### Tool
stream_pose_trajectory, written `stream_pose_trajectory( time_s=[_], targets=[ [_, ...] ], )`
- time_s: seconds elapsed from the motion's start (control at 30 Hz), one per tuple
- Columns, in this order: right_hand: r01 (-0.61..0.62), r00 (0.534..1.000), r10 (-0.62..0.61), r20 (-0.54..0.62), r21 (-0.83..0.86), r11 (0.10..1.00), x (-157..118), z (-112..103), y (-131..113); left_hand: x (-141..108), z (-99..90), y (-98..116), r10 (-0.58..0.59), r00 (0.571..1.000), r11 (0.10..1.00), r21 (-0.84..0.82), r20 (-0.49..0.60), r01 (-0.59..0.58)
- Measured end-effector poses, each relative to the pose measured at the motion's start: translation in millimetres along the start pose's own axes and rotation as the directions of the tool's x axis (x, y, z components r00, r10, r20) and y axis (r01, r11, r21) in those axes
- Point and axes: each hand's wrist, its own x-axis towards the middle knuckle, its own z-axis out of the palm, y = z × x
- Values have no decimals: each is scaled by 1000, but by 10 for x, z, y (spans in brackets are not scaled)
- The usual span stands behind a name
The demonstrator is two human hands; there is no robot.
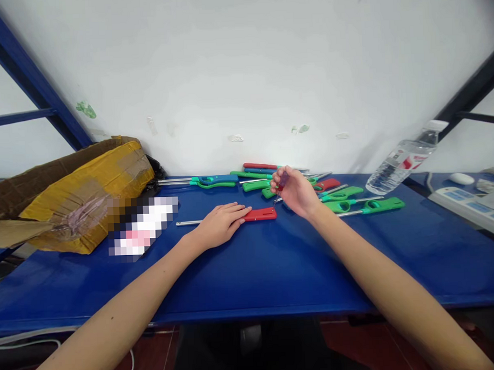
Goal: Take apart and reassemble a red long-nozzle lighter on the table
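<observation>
On the blue table lies a red lighter point(261, 214) with a long metal tube pointing left. My left hand point(220, 225) rests over its middle, fingers closed around it and pressing it to the table. Just right of the red handle's end, my right hand point(296, 193) is raised with curled fingers around a small tool point(282, 182) with a reddish grip; its thin metal tip points down near the handle's end. Behind and right of my right hand lie several green and red lighters point(383, 204). A blue and green lighter point(218, 180) lies farther back.
An open cardboard box point(85, 207) with yellow tape stands on the left, beside a pixelated item point(145, 229). A water bottle point(402, 160) leans at the right, near a white mouse point(461, 179) and a white power strip point(470, 204). A wall rises behind the table point(250, 276).
</observation>
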Motion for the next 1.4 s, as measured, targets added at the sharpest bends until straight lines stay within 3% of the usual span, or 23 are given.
stream_pose_trajectory(
  time_s=[0.2,0.7,0.93,1.13,1.4],
  targets=[
    [-63,998,63,-4,16,998,17,-17,-2,2,-1,0,3,1000,1000,3,-5,-3],
    [-35,999,35,19,29,999,-1,-51,3,0,-13,14,4,1000,1000,4,7,-4],
    [2,1000,-1,30,-35,999,-11,-23,3,-19,10,25,-79,996,997,9,-38,79],
    [-71,997,72,23,-17,997,-2,6,-18,-13,24,15,-36,999,999,18,-32,37],
    [-62,996,60,63,38,997,-23,-1,-15,-1,-4,50,-22,999,1000,8,-29,22]
  ],
)
